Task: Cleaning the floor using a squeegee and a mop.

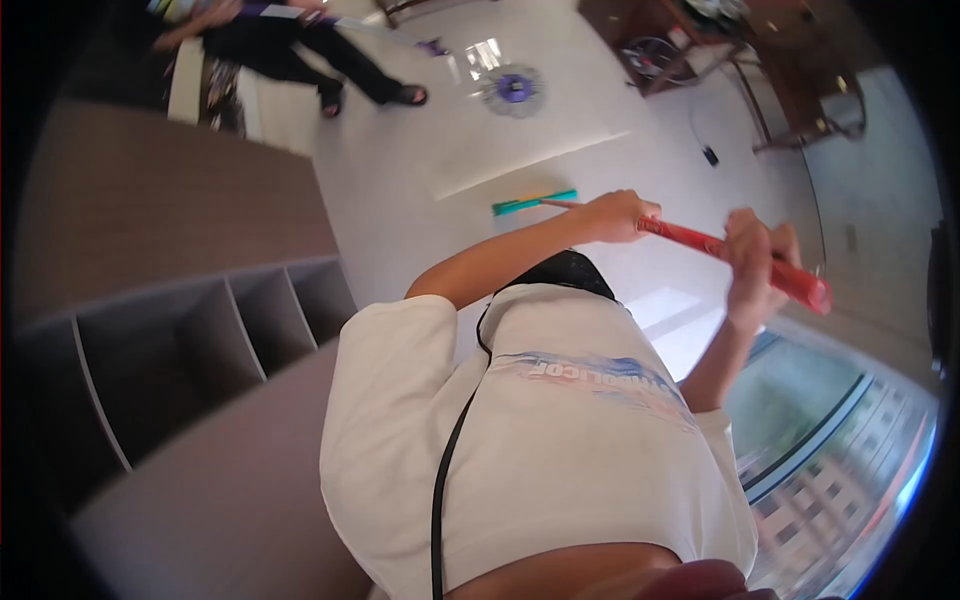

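Note:
A red-handled broom (692, 236) slants across in front of my body, its long green head (515, 208) down on the pale floor. My left hand (617, 215) is wrapped round the handle lower down, on the side toward the head. Nearer the handle's top end, my right hand (755, 262) grips it too, slightly blurred. The red end of the handle sticks out past the right hand. Part of the shaft beyond my left hand is hidden by that hand and forearm.
Open shelving (165, 340) stands at the left. Another person (330, 60) holds a purple-and-white pole at the far left. On the floor lie a round purple-centred object (515, 89) and a small black item (711, 156). Wooden furniture (770, 60) is at the far right, a window (820, 430) at the near right.

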Available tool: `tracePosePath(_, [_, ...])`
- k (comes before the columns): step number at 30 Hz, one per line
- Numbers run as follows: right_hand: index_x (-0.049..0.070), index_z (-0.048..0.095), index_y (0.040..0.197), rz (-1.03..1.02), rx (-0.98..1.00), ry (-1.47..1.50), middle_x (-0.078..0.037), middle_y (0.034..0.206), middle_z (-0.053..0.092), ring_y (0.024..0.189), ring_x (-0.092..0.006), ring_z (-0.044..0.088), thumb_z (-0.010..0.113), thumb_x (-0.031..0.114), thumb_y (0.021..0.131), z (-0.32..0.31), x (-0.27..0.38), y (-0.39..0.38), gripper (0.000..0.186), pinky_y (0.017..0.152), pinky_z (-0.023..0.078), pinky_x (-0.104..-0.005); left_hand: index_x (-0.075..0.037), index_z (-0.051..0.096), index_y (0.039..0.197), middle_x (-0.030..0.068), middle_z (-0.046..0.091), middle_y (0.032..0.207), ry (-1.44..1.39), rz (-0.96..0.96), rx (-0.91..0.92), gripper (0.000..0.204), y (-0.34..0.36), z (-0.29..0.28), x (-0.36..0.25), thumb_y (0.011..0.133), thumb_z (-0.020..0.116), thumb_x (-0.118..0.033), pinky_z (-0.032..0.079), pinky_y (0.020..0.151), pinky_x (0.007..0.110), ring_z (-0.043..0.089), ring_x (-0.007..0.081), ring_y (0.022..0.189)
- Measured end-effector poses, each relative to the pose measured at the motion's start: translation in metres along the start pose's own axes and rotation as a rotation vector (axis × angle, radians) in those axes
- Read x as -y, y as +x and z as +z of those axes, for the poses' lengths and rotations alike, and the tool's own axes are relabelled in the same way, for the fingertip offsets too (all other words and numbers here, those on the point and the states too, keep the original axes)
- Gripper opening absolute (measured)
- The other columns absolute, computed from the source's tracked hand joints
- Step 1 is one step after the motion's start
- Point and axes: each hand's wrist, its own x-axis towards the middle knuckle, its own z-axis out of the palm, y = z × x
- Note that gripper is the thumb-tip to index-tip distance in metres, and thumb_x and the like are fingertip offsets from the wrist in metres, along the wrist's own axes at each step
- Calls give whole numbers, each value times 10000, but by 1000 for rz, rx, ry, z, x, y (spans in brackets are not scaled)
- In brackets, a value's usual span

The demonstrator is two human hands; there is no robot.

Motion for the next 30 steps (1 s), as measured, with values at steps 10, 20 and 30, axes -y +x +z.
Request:
tracePosePath(10, [30, 490, 831, 334, -148, -281, -123, 826, 619, 910, -238, 635, 522, 112, 929, -65, -157, -164, 132, 821, 482, -347, -168, 615, 924, 87, 560, 1120, 424, -418, 19, 133, 114, 133, 162, 801, 570, -184, 354, 894, 660, 487, 266, 1167])
tracePosePath(20, [35, 462, 769, 133, -113, -198, -91, 705, 568, 675, -177, 547, 518, 39, 912, -119, -116, -75, 154, 647, 472, -286, -120, 570, 945, 90, 564, 1124, 492, 19, -281, 258, 122, 90, 61, 716, 668, -188, 462, 797, 458, 511, 301, 1109])
tracePosePath(30, [48, 417, 761, 168, -442, 10, -30, 663, 510, 608, -75, 459, 563, 7, 860, -94, -90, 0, 181, 550, 401, -226, -87, 572, 672, 104, 582, 724, 137, -187, -518, 108, 101, 117, 22, 740, 625, -152, 451, 588, 418, 580, 314, 715])
